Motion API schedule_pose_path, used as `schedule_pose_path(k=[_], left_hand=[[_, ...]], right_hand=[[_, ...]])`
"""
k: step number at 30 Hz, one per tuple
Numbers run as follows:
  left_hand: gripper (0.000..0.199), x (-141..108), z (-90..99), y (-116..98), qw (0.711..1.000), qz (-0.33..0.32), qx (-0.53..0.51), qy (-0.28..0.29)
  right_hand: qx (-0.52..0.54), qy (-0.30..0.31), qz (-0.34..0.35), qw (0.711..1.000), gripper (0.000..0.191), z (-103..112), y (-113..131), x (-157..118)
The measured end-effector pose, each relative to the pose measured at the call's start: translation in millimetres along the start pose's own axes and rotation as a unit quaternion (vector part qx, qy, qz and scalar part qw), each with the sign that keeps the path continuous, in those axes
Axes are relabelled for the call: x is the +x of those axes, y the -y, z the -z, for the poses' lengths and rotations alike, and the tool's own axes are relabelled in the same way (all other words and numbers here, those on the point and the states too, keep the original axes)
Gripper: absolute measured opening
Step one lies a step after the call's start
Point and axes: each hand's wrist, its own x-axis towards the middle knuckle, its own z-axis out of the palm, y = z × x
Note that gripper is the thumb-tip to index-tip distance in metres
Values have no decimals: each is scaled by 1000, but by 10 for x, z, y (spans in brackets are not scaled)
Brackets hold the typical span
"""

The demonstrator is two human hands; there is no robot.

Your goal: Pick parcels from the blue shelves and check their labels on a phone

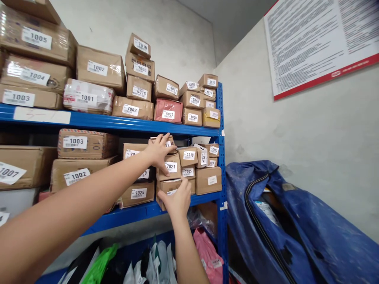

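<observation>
My left hand (158, 152) reaches to the middle shelf with its fingers spread. Its fingers lie over a small cardboard box (171, 142) at the top of a stack, and its thumb rests on the front of the brown box labelled 7021 (174, 159) below. Lower down, my right hand (179, 199) has thumb and fingers apart against the front of the bottom cardboard box (167, 185), partly covering its label. Just right of these are the boxes labelled 7018 (189, 161) and 7005 (187, 179). To the left sits the box labelled 7025 (127, 201).
Labelled parcels fill the upper blue shelf (127, 124). Below the middle shelf stand bagged parcels, including a pink bag (209, 250) and a green bag (103, 262). A blue post (221, 157) bounds the rack, beside a large blue zippered bag (310, 228). A notice board (319, 43) hangs right.
</observation>
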Motion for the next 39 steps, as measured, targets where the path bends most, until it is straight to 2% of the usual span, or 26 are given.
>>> schedule_pose_path(k=[2, 4, 10, 13, 14, 16, 18, 20, 24, 26, 30, 33, 35, 37, 39], left_hand=[[107, -56, -86, -3, 998, -27, 4, -57], [103, -99, -116, 6, 996, -43, 14, -72], [127, -151, 99, -16, 998, -34, 48, 38], [131, -134, 152, -39, 991, -31, 117, 48], [130, -122, 144, -41, 986, -48, 151, 40], [119, -86, 100, -37, 970, -137, 202, 12], [106, -33, 37, -33, 947, -244, 210, 0], [100, 35, -26, -41, 931, -305, 198, 4], [77, 146, -107, -104, 924, -356, 137, 2], [70, 154, -104, -137, 925, -360, 123, 17], [81, 107, -5, -164, 931, -327, 151, 58], [92, 85, 68, -155, 921, -336, 193, 48], [92, 90, 66, -147, 914, -343, 213, 37], [80, 104, 12, -143, 915, -346, 206, 34], [66, 123, -77, -143, 920, -342, 187, 30]], right_hand=[[-1, 7, -3, 1000, 70, 3, -14, 0], [-3, 10, -5, 1000, 71, 8, -32, -9], [-24, 5, 25, 999, 79, -56, -63, 10], [-21, -13, 49, 998, 76, -123, -86, 44], [-14, -13, 55, 998, 76, -141, -100, 52], [7, -11, 62, 998, 75, -166, -132, 59], [22, -12, 63, 998, 74, -176, -157, 57], [25, -11, 58, 998, 73, -179, -169, 50], [27, -3, 45, 999, 75, -177, -164, 51], [27, 5, 39, 999, 80, -165, -161, 61], [22, 24, 26, 999, 85, -124, -161, 71], [29, 26, 17, 999, 88, -65, -135, 44], [46, 9, 7, 999, 91, 32, -88, 16], [68, -17, -1, 998, 90, 215, -25, -13], [90, -29, 0, 996, 85, 487, 23, -50]])
